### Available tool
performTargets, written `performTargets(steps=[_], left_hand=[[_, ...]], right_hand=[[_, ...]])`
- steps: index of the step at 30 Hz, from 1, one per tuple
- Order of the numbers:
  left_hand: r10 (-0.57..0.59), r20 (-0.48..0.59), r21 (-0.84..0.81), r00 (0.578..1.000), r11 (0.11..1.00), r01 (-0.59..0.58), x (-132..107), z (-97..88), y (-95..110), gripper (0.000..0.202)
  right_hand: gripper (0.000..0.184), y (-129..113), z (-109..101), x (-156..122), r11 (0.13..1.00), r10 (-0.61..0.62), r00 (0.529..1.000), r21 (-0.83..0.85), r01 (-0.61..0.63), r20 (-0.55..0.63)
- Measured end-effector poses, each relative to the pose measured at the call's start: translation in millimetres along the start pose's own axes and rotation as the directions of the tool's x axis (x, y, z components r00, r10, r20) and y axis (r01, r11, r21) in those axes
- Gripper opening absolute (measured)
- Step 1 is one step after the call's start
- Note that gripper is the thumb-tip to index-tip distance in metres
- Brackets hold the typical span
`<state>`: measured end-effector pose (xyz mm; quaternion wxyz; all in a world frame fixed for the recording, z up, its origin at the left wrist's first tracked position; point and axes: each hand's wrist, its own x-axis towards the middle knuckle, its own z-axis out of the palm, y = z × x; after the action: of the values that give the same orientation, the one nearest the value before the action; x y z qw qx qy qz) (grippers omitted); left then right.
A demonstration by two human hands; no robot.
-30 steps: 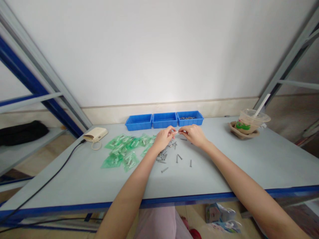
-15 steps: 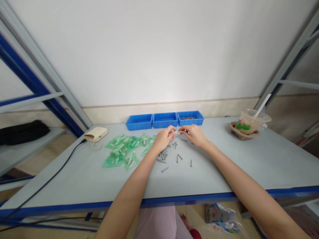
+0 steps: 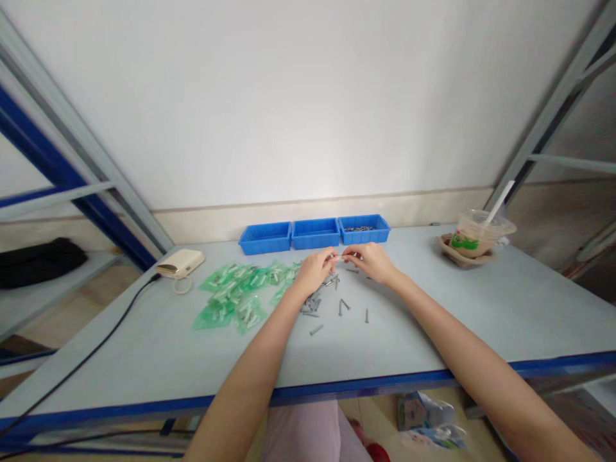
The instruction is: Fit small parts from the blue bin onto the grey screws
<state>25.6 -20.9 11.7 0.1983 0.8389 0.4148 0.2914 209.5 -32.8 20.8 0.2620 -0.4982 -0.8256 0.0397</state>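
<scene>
My left hand (image 3: pixel 316 271) and my right hand (image 3: pixel 370 261) meet over the table just in front of the blue bins. Fingertips of both pinch a small whitish piece (image 3: pixel 341 257) between them, too small to name exactly. Grey screws (image 3: pixel 314 301) lie in a loose pile beside and below my left hand, partly hidden by it. Several single screws (image 3: pixel 366 316) are scattered nearer the front edge. To the left of my left hand lie green-tinted plastic bags (image 3: pixel 234 289) with small white and metal pieces inside.
Three blue bins stand side by side at the back: a left bin (image 3: pixel 265 246), a middle bin (image 3: pixel 316 242) and a right bin (image 3: pixel 364 236) with small metal parts. A cream device (image 3: pixel 183 262) with a black cable (image 3: pixel 106 335) is left; a drink cup (image 3: pixel 474 239) in a brown holder (image 3: pixel 464 258) stands right.
The view has shifted slightly. Both hands stay together at the same spot, and their fingertips are slightly closer around the whitish piece.
</scene>
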Motion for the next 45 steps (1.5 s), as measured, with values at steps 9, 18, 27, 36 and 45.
performTargets(steps=[9, 18, 27, 36, 45], left_hand=[[-0.003, -0.006, 0.026, 1.000, 1.000, 0.003, 1.3, 1.7, -1.5, 0.033], [0.023, -0.030, 0.034, 0.999, 0.999, -0.022, 1.4, 0.1, -2.3, 0.036], [0.029, -0.039, 0.085, 0.999, 0.996, -0.026, -0.2, 0.1, 0.6, 0.019], [-0.015, 0.006, 0.128, 1.000, 0.992, 0.014, -0.1, -2.4, 3.6, 0.029], [0.007, 0.034, 0.103, 0.999, 0.995, -0.010, -0.8, -4.1, 0.4, 0.028]], right_hand=[[0.019, -4.2, -0.9, -0.7, 0.994, -0.027, 1.000, -0.103, 0.028, 0.013], [0.020, -3.0, 1.2, -0.4, 0.996, -0.033, 0.999, -0.077, 0.035, 0.037], [0.018, -7.0, -2.4, -1.4, 0.985, -0.026, 1.000, -0.173, 0.027, 0.004], [0.019, -7.4, 1.1, -1.5, 0.992, -0.028, 0.999, -0.124, 0.034, 0.047], [0.021, -8.8, -5.4, -1.9, 0.993, 0.000, 1.000, -0.122, 0.003, 0.021]])
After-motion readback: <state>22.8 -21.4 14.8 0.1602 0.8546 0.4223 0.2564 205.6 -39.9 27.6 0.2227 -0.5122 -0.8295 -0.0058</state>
